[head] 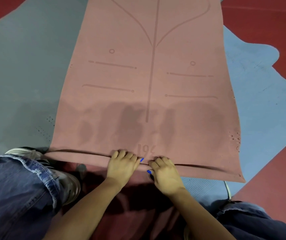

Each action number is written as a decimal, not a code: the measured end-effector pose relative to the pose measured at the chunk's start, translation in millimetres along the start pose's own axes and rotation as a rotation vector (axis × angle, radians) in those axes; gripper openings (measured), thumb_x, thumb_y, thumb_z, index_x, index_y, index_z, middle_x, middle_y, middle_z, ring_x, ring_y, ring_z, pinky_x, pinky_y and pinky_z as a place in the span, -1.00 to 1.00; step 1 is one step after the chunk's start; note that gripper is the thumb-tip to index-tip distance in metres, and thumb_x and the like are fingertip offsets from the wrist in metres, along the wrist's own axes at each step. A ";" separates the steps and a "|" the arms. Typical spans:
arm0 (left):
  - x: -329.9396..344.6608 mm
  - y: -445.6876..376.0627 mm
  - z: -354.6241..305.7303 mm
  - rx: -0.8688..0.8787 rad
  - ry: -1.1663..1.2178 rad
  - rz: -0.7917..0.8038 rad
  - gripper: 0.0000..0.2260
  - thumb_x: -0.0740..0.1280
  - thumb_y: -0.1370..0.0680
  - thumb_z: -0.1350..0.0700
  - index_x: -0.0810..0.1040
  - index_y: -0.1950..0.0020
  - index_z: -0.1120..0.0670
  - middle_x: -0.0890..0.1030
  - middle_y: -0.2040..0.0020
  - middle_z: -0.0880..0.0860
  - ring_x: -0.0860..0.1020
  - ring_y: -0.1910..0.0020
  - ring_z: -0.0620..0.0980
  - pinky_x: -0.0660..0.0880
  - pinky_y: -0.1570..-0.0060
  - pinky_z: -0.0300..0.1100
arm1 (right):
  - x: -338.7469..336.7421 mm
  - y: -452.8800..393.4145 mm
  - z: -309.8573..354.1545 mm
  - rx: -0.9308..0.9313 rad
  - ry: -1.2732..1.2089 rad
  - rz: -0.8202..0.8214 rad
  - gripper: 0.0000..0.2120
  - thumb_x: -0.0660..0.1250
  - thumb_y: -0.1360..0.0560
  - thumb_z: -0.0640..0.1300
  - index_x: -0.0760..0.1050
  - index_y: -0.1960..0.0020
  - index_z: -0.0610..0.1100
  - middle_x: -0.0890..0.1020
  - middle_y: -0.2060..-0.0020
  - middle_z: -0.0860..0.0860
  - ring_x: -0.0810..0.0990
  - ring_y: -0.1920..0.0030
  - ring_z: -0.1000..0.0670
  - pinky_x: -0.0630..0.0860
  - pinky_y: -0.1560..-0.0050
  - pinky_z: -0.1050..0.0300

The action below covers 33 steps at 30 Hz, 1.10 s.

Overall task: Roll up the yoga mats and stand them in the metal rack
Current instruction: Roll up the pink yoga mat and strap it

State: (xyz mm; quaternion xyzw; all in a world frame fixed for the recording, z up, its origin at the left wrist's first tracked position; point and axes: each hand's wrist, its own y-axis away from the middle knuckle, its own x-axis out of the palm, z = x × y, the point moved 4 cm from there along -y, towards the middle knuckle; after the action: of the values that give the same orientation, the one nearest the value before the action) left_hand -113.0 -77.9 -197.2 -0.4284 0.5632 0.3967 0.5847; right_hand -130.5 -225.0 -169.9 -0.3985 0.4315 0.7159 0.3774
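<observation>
1. The pink yoga mat [149, 80] lies flat on the floor [268, 23], over a grey mat [22, 70] and a blue mat [260, 104]. Its near end is folded over just in front of my knees.
2. My left hand [122, 166] and right hand [164, 174] sit side by side at the middle of that fold, fingers curled over it, clamped on the mat.
3. To start well, I judge the first turn should be tight and even. The fold's outer ends look looser, so I should spread my hands wider.
4. The mat's long axis runs straight away from me, so the roll lies crosswise.
5. My shoe [66, 181] touches the fold's left end.
</observation>
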 end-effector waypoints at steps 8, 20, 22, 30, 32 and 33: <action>1.1 -16.8 3.7 0.013 0.072 -0.050 -0.65 0.20 -0.48 0.02 0.49 0.50 0.03 0.51 0.52 -0.02 0.53 0.49 0.02 0.42 0.48 -0.23 | -15.6 3.5 -4.1 -0.107 -0.035 -0.167 -0.70 0.21 -0.37 -0.03 0.58 0.04 -0.16 0.61 0.25 -0.02 0.54 0.24 -0.07 0.35 0.02 0.17; 1.7 -17.2 10.4 0.010 0.135 -0.118 -0.72 0.23 -0.51 -0.01 0.52 0.35 0.07 0.57 0.31 0.03 0.54 0.35 0.07 0.46 0.31 -0.09 | -22.3 18.2 -11.0 0.301 0.203 -0.239 -0.61 0.11 -0.40 0.09 0.64 0.19 -0.10 0.60 0.25 0.00 0.53 0.25 -0.11 0.29 0.06 0.01; 3.9 -18.6 9.8 0.069 0.123 -0.127 -0.71 0.23 -0.53 0.00 0.52 0.35 0.07 0.57 0.33 0.02 0.54 0.36 0.07 0.48 0.37 -0.14 | -19.7 12.8 -15.2 0.335 0.109 -0.196 -0.64 0.11 -0.38 0.06 0.64 0.24 -0.06 0.58 0.28 0.03 0.55 0.28 -0.08 0.42 0.15 0.05; -4.2 -10.8 29.4 0.574 -0.011 -0.214 -0.84 0.27 -0.50 0.02 0.50 0.25 0.03 0.47 0.27 -0.02 0.44 0.30 0.01 0.31 0.16 -0.14 | -10.1 -5.2 -35.8 0.242 0.010 -0.172 -0.82 0.26 -0.29 -0.04 0.53 0.46 -0.01 0.50 0.46 0.09 0.52 0.46 -0.04 0.40 0.46 0.15; -13.0 -17.3 39.5 0.589 -0.043 -0.219 -0.82 0.25 -0.50 -0.02 0.52 0.25 0.01 0.48 0.24 -0.04 0.45 0.30 0.01 0.27 0.17 -0.14 | -8.4 -8.7 -32.3 0.231 0.066 -0.132 -0.84 0.18 -0.21 -0.09 0.51 0.46 -0.02 0.49 0.47 0.07 0.51 0.47 -0.03 0.39 0.48 0.16; -17.5 -19.3 46.9 0.556 -0.069 -0.217 -0.79 0.23 -0.50 -0.06 0.52 0.25 0.01 0.48 0.25 -0.03 0.46 0.31 0.01 0.26 0.18 -0.13 | -7.7 -7.9 -29.2 0.234 0.070 -0.105 -0.83 0.16 -0.21 -0.08 0.52 0.43 -0.02 0.50 0.46 0.07 0.51 0.45 -0.03 0.39 0.46 0.16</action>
State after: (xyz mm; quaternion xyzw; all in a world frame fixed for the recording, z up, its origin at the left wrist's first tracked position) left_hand -80.7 -39.2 -178.7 -0.2959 0.5807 0.1770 0.7375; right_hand -113.3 -250.7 -174.5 -0.3984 0.5035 0.6257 0.4429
